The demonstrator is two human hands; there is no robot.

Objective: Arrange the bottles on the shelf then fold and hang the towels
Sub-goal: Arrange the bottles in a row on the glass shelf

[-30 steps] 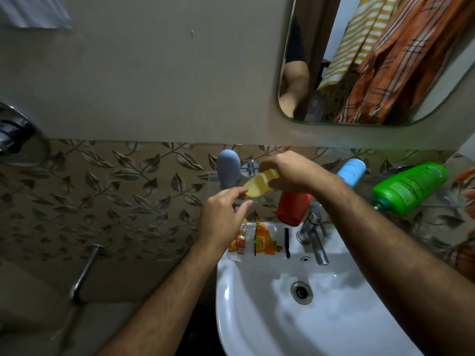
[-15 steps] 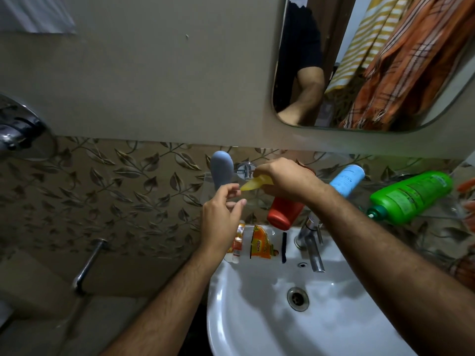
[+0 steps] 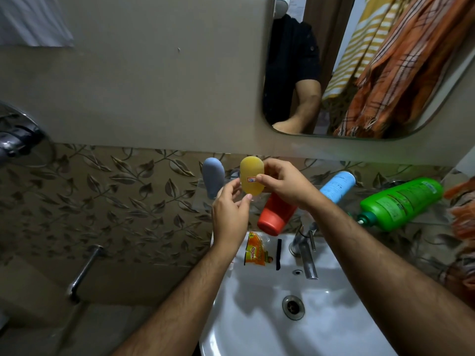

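A small yellow bottle (image 3: 251, 176) stands upright on the glass shelf (image 3: 424, 222) above the sink, beside a grey-blue bottle (image 3: 212, 179). My right hand (image 3: 280, 183) grips the yellow bottle from the right, thumb on its small label. My left hand (image 3: 230, 209) touches its lower left side with thumb and fingertips. A red bottle (image 3: 276, 214) lies on the shelf under my right wrist. Further right lie a light blue can (image 3: 338, 186) and a green bottle (image 3: 401, 204). Striped yellow and orange checked towels (image 3: 401, 60) show in the mirror.
A white sink (image 3: 257, 330) with a chrome tap (image 3: 305, 253) sits below the shelf; orange sachets (image 3: 255, 250) lie on its rim. A chrome pipe (image 3: 82, 273) projects from the leaf-patterned tiles at left. A wall valve (image 3: 15, 140) is at far left.
The yellow bottle has gone from lying tilted in my right hand to standing upright beside the grey-blue bottle. My left hand has risen to touch it.
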